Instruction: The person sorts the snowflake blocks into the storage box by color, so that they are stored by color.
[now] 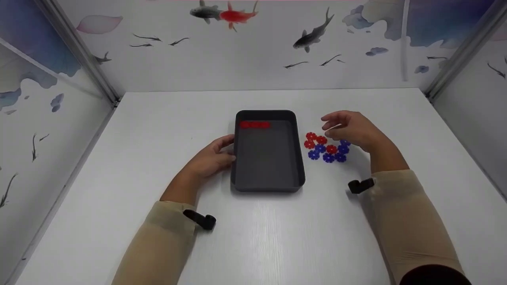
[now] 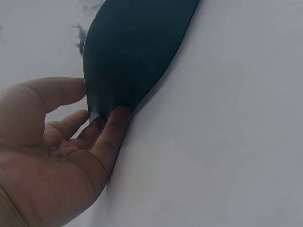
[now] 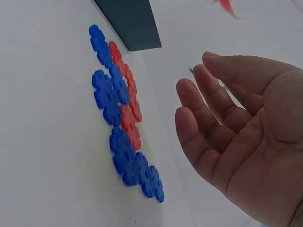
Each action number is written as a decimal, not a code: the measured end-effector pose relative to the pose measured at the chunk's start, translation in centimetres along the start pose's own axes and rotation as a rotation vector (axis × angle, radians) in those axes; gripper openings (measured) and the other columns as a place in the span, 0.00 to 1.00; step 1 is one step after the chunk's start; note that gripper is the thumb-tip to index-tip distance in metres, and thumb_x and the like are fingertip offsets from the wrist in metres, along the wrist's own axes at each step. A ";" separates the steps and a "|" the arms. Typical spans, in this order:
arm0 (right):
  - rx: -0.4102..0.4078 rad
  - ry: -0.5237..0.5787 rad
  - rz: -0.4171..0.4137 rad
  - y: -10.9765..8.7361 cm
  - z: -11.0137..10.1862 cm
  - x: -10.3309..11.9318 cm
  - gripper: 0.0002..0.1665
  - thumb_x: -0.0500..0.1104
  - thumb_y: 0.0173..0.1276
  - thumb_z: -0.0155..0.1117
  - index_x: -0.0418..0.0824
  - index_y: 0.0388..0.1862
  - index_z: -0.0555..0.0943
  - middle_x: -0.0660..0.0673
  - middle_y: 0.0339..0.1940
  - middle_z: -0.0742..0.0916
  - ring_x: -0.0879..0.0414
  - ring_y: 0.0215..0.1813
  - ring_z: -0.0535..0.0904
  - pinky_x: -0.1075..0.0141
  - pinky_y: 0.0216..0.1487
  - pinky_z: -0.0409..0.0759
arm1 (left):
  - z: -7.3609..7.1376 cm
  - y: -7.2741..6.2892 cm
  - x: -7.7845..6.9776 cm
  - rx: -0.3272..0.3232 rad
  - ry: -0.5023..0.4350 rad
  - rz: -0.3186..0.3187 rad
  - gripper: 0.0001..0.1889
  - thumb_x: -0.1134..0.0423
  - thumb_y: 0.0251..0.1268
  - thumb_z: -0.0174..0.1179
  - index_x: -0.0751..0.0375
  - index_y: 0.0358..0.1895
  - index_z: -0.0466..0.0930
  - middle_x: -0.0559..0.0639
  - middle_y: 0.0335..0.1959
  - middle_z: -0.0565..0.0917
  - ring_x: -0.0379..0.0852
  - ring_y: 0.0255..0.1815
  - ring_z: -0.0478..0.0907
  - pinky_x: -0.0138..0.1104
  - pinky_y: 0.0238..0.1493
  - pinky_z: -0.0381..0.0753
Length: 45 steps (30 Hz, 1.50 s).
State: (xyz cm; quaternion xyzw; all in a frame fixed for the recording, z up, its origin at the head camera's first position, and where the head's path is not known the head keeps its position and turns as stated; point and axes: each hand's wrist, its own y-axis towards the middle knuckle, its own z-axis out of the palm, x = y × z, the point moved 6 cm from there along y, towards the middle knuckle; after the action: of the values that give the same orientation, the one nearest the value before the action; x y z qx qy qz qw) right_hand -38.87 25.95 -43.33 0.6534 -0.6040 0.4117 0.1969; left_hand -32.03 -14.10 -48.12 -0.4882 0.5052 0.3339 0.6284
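Observation:
A dark grey rectangular tray stands on the white table. Along its far left end lies a short row of red flower-shaped plastic discs. At the tray's left wall, my left hand rests its fingertips and thumb against the outside; the left wrist view shows the thumb and fingers at the dark wall. To the right of the tray lie loose red discs and blue discs in a cluster. Over the cluster's far right side hovers my right hand, its fingers loosely bent and nothing between them.
White panels with painted fish rise behind the table and along both sides. Metal posts mark the corners. A black wrist camera is strapped to each sleeve. A dark round object shows at the lower right edge.

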 end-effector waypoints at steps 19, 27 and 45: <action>0.078 -0.185 0.041 0.6 0.5 -2.7 0.27 0.41 0.68 0.78 0.56 0.65 0.84 0.45 0.62 0.86 0.46 0.62 0.82 0.49 0.67 0.84 | -0.7 -0.2 0.3 -0.044 0.043 -0.022 0.38 0.71 0.72 0.62 0.45 0.83 0.65 0.41 0.85 0.65 0.46 0.75 0.76 0.45 0.76 0.77; 0.076 -0.259 0.045 0.7 0.7 -2.6 0.25 0.41 0.65 0.80 0.55 0.60 0.86 0.43 0.57 0.85 0.45 0.59 0.78 0.58 0.55 0.86 | -0.3 -0.3 0.2 -0.012 0.021 0.007 0.40 0.73 0.71 0.60 0.49 0.85 0.62 0.44 0.86 0.63 0.48 0.79 0.73 0.45 0.75 0.78; 0.063 -0.290 0.056 0.2 0.4 -2.5 0.22 0.41 0.68 0.78 0.52 0.60 0.85 0.42 0.55 0.85 0.45 0.57 0.79 0.53 0.61 0.86 | -0.1 -0.1 0.1 -0.014 0.024 0.011 0.39 0.72 0.71 0.62 0.49 0.84 0.63 0.44 0.86 0.64 0.47 0.77 0.75 0.42 0.72 0.79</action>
State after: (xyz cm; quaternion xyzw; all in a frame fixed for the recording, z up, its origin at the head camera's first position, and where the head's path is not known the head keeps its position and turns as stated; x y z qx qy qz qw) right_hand -38.79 27.18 -45.55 0.6949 -0.6307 0.3371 0.0754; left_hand -31.97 -14.27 -48.17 -0.4940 0.5130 0.3351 0.6169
